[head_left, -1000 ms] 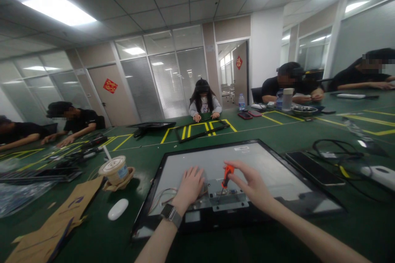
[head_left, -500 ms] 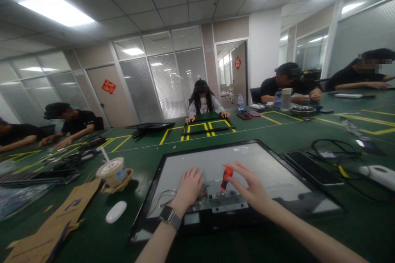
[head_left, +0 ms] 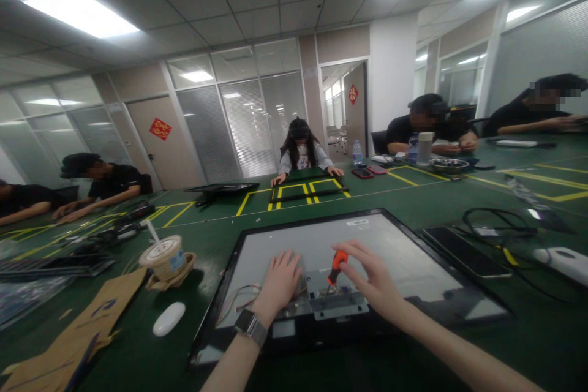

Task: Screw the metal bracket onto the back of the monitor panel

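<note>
With its grip pinched on an orange screwdriver [head_left: 338, 265], your right hand [head_left: 374, 278] hovers over the metal bracket [head_left: 342, 310]; left of that bracket, your left hand [head_left: 280, 283] lies open on the panel [head_left: 316, 237].

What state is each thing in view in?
Screwdriver: tilted, tip down
Right hand: gripping the screwdriver
Panel: lying flat
Left hand: palm down on the panel
Cup: upright, straw in
Phone: flat, screen dark
Left door: shut
Right door: open
Ceiling lights: on
</note>
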Action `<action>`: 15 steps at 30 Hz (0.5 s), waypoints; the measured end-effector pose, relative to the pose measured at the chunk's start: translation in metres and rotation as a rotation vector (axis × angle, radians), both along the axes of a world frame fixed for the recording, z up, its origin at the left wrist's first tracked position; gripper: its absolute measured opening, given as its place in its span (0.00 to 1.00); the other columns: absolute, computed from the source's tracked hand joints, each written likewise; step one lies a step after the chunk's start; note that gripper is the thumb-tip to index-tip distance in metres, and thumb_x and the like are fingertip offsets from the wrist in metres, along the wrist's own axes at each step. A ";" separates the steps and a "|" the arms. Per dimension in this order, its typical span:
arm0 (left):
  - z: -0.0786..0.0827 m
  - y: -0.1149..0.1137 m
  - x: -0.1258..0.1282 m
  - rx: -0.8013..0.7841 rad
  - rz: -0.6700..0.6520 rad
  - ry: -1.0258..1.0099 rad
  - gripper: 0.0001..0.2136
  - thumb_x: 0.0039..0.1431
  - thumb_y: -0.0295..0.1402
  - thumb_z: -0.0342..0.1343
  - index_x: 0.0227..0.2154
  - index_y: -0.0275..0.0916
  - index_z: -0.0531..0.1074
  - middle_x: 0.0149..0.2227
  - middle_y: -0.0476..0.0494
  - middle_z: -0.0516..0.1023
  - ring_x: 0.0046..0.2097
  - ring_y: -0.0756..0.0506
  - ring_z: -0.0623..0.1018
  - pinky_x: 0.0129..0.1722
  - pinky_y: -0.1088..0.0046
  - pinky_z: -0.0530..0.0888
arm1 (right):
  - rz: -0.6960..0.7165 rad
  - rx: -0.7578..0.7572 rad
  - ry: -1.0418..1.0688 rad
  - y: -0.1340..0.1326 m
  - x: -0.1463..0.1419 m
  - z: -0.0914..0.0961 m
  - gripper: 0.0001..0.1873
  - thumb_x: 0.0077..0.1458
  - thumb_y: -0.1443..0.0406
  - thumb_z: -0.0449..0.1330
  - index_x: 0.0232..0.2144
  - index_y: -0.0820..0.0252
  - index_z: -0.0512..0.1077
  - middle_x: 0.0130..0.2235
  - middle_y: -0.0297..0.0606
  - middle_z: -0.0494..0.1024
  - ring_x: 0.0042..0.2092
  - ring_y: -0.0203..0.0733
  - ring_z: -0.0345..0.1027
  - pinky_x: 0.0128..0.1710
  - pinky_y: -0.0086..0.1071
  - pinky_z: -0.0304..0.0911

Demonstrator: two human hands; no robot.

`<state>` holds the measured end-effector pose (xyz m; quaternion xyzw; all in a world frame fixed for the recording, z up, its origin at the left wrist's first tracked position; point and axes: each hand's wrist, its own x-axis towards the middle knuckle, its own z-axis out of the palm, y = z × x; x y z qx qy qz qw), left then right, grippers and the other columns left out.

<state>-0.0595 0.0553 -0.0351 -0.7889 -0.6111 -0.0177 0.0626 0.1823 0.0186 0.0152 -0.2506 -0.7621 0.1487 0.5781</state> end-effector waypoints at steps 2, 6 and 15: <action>0.001 -0.001 0.001 -0.016 0.006 0.001 0.21 0.70 0.31 0.38 0.63 0.41 0.61 0.67 0.39 0.60 0.67 0.37 0.61 0.64 0.51 0.61 | 0.005 -0.002 -0.004 0.000 0.000 -0.001 0.15 0.63 0.65 0.56 0.50 0.55 0.75 0.40 0.41 0.79 0.43 0.44 0.75 0.45 0.35 0.71; 0.003 -0.001 0.001 -0.026 0.000 0.001 0.21 0.70 0.31 0.38 0.62 0.41 0.62 0.67 0.38 0.60 0.67 0.38 0.61 0.64 0.51 0.60 | -0.015 -0.008 -0.006 0.000 -0.001 -0.001 0.15 0.62 0.65 0.57 0.50 0.55 0.74 0.42 0.41 0.81 0.45 0.45 0.76 0.46 0.36 0.72; -0.004 0.001 -0.002 0.013 -0.003 -0.031 0.21 0.71 0.33 0.39 0.63 0.41 0.62 0.67 0.38 0.61 0.67 0.38 0.61 0.64 0.52 0.61 | -0.058 -0.011 -0.034 0.002 0.001 0.000 0.16 0.62 0.61 0.58 0.51 0.55 0.75 0.42 0.41 0.82 0.45 0.46 0.76 0.45 0.36 0.73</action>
